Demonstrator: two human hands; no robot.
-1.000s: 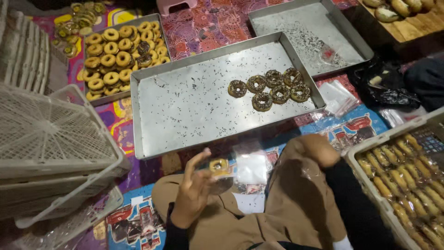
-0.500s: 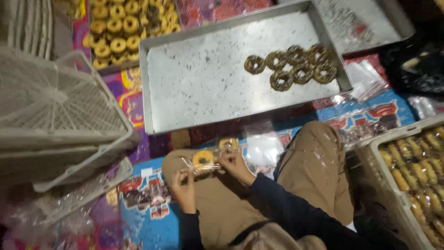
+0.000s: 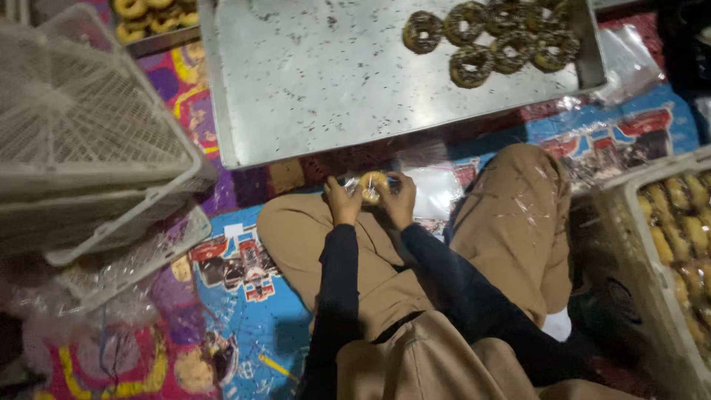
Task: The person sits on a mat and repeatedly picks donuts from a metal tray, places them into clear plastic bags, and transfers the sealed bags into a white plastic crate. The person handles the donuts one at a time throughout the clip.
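Note:
I sit cross-legged in tan trousers on a colourful mat. My left hand (image 3: 342, 201) and my right hand (image 3: 400, 198) are together in front of my knees, both gripping a small yellow doughnut in a clear plastic wrapper (image 3: 372, 187). A heap of clear plastic wrappers (image 3: 437, 189) lies on the mat just right of my hands. Beyond them lies a large metal tray (image 3: 311, 81) with several chocolate-sprinkled doughnuts (image 3: 489, 41) at its far right.
Stacked white plastic crates (image 3: 89, 148) stand at the left. A white crate of wrapped doughnuts (image 3: 678, 237) stands at the right. Another tray of plain doughnuts (image 3: 148, 15) shows at the top left edge. Clear plastic (image 3: 629, 59) lies right of the big tray.
My hands have come together on the wrapped doughnut; a second ago the left hand was raised with spread fingers. The view has tilted down and closer to my lap.

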